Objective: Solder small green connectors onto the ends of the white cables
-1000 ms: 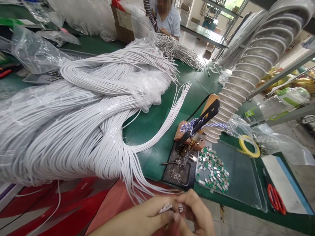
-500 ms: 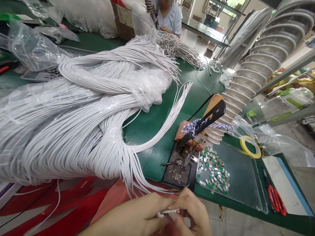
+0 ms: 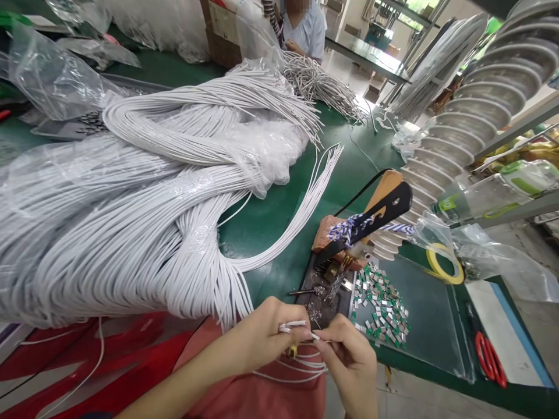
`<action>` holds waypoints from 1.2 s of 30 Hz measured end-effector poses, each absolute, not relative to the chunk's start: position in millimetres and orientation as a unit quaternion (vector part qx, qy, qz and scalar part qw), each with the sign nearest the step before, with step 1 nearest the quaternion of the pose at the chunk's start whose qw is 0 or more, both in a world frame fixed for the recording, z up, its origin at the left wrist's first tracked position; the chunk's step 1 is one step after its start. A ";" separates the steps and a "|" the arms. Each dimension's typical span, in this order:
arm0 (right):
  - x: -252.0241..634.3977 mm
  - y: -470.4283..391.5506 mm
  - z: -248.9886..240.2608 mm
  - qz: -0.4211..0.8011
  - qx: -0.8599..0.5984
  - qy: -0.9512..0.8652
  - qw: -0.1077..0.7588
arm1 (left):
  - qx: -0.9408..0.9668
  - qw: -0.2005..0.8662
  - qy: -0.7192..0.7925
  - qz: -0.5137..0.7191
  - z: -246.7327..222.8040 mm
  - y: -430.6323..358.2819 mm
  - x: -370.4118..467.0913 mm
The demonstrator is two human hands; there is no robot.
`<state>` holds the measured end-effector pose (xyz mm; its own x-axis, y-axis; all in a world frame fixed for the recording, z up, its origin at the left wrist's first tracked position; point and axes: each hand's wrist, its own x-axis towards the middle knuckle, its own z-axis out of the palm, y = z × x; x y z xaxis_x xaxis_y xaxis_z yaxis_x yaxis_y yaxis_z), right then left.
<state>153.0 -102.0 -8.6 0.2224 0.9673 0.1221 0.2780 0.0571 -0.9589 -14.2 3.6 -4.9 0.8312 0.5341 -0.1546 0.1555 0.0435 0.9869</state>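
My left hand [image 3: 266,334] is closed round several white cables [image 3: 293,326], whose cut ends stick out above the thumb. Close beside it, my right hand [image 3: 351,358] pinches the end of one white cable [image 3: 315,336] between thumb and fingers. Below the hands, loops of thin white cable [image 3: 301,372] hang over a reddish cloth on the lap. A small yellow piece [image 3: 292,351] shows under my left hand; its kind is unclear. Just beyond the fingers lies a dark tray [image 3: 321,317] with metal bits and a soldering-iron-like tip.
Big bundles of white cable [image 3: 131,244] fill the left of the green table [image 3: 271,291]. Small green-and-silver circuit boards [image 3: 382,302] lie right of the tray, near red-handled scissors [image 3: 489,358] and yellow tape [image 3: 444,265]. A ribbed duct [image 3: 471,116] hangs at right. Another person [image 3: 305,35] sits opposite.
Both hands have risen toward the tray and drawn slightly apart. The cables have turned in my left hand, and cable loops and the yellow piece now show below.
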 end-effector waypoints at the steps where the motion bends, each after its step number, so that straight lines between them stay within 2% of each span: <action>1: 153.9 -102.1 -9.1 0.349 -0.594 -0.519 0.506 | 0.684 0.668 0.256 0.141 -5.2 2.2 -14.7; 8: 159.9 -106.8 -13.2 0.370 -0.582 -0.522 0.501 | 0.671 0.671 0.255 0.189 -10.7 0.4 -12.7; 14: 152.2 -107.4 -6.2 0.329 -0.575 -0.580 0.475 | 0.665 0.664 0.209 0.271 -12.0 0.8 -11.0; 20: 166.8 -114.3 1.8 0.190 -0.674 -0.580 0.417 | 0.691 0.650 0.210 0.239 -7.9 1.0 -10.7; 25: 222.3 -107.4 -2.7 0.052 -0.820 -0.477 0.311 | 0.703 0.644 0.187 0.238 -9.7 1.7 -10.8; 28: 241.6 -98.8 -8.3 0.046 -0.845 -0.459 0.269 | 0.709 0.637 0.189 0.238 -11.5 1.5 -10.9; 36: 242.9 -98.6 -14.0 0.071 -0.840 -0.467 0.266 | 0.704 0.639 0.183 0.252 -9.5 0.6 -10.9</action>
<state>242.9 -98.6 -14.0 0.5544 0.8220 0.1301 0.7467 -0.4224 -0.5138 -10.9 0.6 -9.5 0.8061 0.5792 0.1212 -0.0650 -0.1170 0.9910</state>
